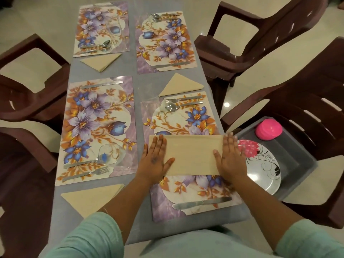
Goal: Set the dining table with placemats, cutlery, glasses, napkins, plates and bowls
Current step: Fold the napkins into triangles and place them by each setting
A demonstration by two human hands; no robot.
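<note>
Both the left hand [155, 161] and right hand [229, 158] lie flat with straight fingers, pressing the beige napkin [191, 155] onto the placemat [186, 120] nearest the table's [138, 211] near right corner.

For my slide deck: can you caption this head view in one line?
Both hands, left and right, press a beige napkin flat on the near-right floral placemat.

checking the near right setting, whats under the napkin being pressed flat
The beige napkin lies on the near right floral placemat, with the left hand and right hand flat on its ends. Whatever lies beneath the napkin's middle is covered.
</note>
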